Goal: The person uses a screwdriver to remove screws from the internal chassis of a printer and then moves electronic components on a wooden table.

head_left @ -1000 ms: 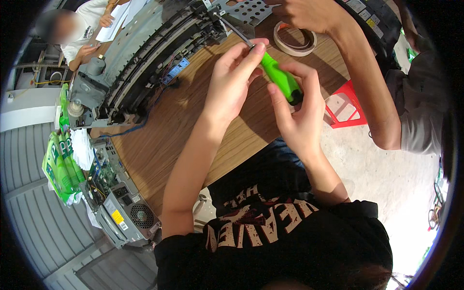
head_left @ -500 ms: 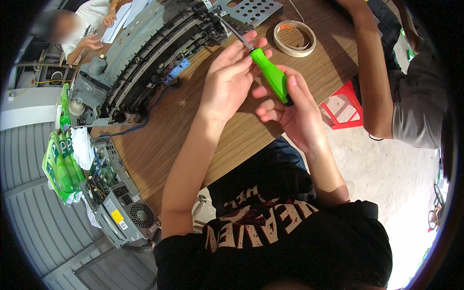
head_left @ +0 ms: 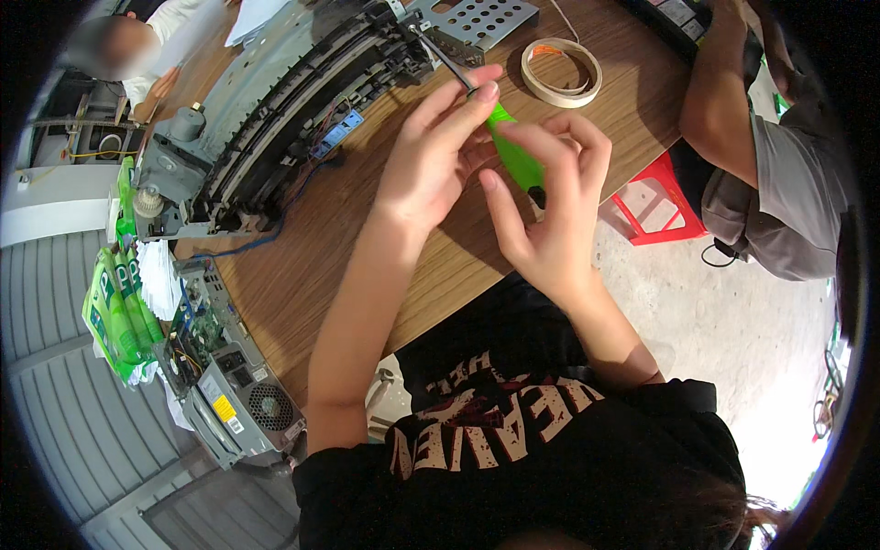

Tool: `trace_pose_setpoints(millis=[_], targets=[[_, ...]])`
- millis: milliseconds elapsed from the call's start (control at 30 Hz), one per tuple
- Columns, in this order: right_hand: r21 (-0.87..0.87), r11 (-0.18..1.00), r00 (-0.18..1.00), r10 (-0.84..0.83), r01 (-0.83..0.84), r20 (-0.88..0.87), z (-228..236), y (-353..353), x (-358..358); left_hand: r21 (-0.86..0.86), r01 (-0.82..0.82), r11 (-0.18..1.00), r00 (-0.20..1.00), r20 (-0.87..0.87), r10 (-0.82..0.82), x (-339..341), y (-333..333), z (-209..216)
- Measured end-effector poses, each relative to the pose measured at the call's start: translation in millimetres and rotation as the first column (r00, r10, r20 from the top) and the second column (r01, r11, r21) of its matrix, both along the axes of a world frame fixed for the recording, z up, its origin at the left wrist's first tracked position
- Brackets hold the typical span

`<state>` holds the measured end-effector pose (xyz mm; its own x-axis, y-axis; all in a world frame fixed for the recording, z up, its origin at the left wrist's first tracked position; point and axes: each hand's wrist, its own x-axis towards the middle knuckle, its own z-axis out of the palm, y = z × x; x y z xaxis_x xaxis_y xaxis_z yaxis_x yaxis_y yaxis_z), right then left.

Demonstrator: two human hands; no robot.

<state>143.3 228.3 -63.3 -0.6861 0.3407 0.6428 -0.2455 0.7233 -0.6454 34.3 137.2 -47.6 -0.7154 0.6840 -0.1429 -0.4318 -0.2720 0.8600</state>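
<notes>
Wood-topped table (head_left: 284,298) spans the middle of the view; along its far left side lies a partly stripped grey-and-black machine (head_left: 293,110), its long slotted rail exposed, one end reaching toward the upper centre; a perforated metal plate (head_left: 500,14) lies just beyond that end; a co-worker's arm (head_left: 720,92) rests at the far right, apart from the work; left hand (head_left: 422,165) is palm-inward, thumb and forefinger drawn nearly together about the metal shaft just ahead of the handle, remaining fingers loosely bent; right hand (head_left: 559,202) is half open, forefinger curled over the upper part of the handle, thumb well apart from it; whether that forefinger presses or merely hovers, cannot tell; roll of tape (head_left: 559,95) lies flat on the wood, near the tool but not touching it; green-handled screwdriver (head_left: 521,163) slants between the two hands, butt toward the person, shaft (head_left: 445,60) pointing up and left to the near end of the machine; tip sits at a bracket there, fastener too small to make out; step in hand, as judged: turning a screw at that end, right hand between grips; next move calls for closing the right fingers round the handle and twisting, left fingers guiding the shaft so the tip stays seated.
</notes>
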Motion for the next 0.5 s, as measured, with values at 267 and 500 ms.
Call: trace_pose_setpoints(millis=[267, 500], targets=[[-0.868, 0.431, 0.96, 0.235, -0.245, -0.154, -2, 6, 8, 0.104, 0.016, 0.994, 1.0, -0.015, -0.014, -3, 1, -1], [-0.778, 0.586, 0.952, 0.303, -0.225, -0.046, -6, 7, 3, 0.138, -0.022, 0.99, 1.0, -0.014, 0.024, -3, 5, -7]])
